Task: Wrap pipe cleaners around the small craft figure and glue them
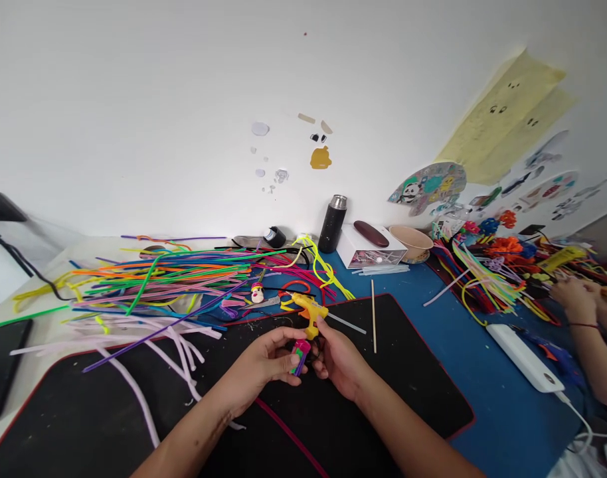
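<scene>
My left hand (278,358) pinches a small bundle of pipe cleaners (300,357) in pink, green and purple. In my right hand (333,355) is a yellow hot glue gun (311,312), with a clear glue stick (347,322) poking out of its back end. The gun's nozzle points away to the left, just above the bundle. Both hands meet over a black mat (398,385). Beneath my hands a dark pink pipe cleaner (291,435) runs toward the mat's near edge. My right fingers partly hide the gun's handle.
Many coloured pipe cleaners (169,279) spread across the left side. Behind the mat lie scissors (266,303) and a small doll-like head (257,292). A black bottle (332,224) stands beside a white box (370,245). A co-worker's hands (575,295) are at the right, near a white power strip (525,358).
</scene>
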Action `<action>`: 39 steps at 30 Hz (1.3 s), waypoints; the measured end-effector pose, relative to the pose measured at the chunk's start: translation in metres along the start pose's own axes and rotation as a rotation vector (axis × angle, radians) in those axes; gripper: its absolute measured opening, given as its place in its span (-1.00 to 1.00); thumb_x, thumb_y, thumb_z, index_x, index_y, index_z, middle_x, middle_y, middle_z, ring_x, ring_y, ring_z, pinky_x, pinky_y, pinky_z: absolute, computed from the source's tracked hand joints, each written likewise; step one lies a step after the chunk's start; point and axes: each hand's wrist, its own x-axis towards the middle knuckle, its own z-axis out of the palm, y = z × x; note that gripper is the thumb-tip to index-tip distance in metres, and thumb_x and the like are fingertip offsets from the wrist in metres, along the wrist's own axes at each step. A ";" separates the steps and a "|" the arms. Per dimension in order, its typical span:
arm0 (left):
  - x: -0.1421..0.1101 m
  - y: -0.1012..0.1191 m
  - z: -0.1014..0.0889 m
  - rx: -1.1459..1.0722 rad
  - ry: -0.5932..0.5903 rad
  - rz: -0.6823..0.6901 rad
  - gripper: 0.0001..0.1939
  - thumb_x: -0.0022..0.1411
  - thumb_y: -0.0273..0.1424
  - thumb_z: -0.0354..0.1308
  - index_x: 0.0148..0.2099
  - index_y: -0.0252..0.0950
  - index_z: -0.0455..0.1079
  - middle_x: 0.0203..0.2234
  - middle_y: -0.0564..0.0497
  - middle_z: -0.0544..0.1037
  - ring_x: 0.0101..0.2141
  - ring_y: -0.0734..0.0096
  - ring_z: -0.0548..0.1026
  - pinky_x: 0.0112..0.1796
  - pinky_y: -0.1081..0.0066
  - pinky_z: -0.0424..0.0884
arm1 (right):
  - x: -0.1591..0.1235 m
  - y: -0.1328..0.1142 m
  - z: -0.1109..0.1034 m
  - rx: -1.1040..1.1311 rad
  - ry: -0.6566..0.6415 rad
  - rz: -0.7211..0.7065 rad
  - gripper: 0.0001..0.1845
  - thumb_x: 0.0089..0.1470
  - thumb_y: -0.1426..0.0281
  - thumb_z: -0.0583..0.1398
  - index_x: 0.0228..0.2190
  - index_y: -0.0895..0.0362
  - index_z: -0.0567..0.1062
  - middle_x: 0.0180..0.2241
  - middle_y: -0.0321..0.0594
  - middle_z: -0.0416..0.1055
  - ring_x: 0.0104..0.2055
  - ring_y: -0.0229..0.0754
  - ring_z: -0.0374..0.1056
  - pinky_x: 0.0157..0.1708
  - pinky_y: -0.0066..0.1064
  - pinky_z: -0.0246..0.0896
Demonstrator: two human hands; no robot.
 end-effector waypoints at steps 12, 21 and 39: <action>-0.011 0.014 -0.017 -0.013 -0.036 0.079 -0.60 0.11 -0.32 0.56 0.01 -0.21 0.66 -0.09 -0.13 0.66 -0.24 0.20 0.67 -0.30 0.35 0.61 | -0.006 0.004 0.004 0.034 0.006 -0.119 -0.38 0.01 -0.17 0.41 -0.25 0.12 0.51 -0.60 -0.43 0.32 -0.64 -0.33 0.20 -0.69 -0.54 -0.08; -0.015 0.030 -0.037 -0.242 0.261 0.273 -0.61 0.08 -0.45 0.57 -0.01 -0.22 0.68 -0.12 -0.08 0.69 -0.27 0.27 0.69 -0.30 0.40 0.65 | -0.021 0.018 0.009 -0.081 -0.071 -0.248 -0.33 -0.01 -0.21 0.40 -0.24 0.13 0.50 -0.61 -0.40 0.36 -0.65 -0.28 0.28 -0.69 -0.52 -0.02; -0.011 0.046 -0.064 -0.361 0.418 0.381 -0.54 0.00 -0.56 0.59 -0.03 -0.25 0.65 -0.22 0.00 0.72 -0.35 0.41 0.69 -0.31 0.49 0.70 | 0.018 -0.011 0.075 -0.082 -0.402 -0.366 -0.50 0.07 -0.01 0.41 -0.22 0.14 0.49 -0.50 -0.28 0.56 -0.54 -0.13 0.57 -0.67 -0.55 0.20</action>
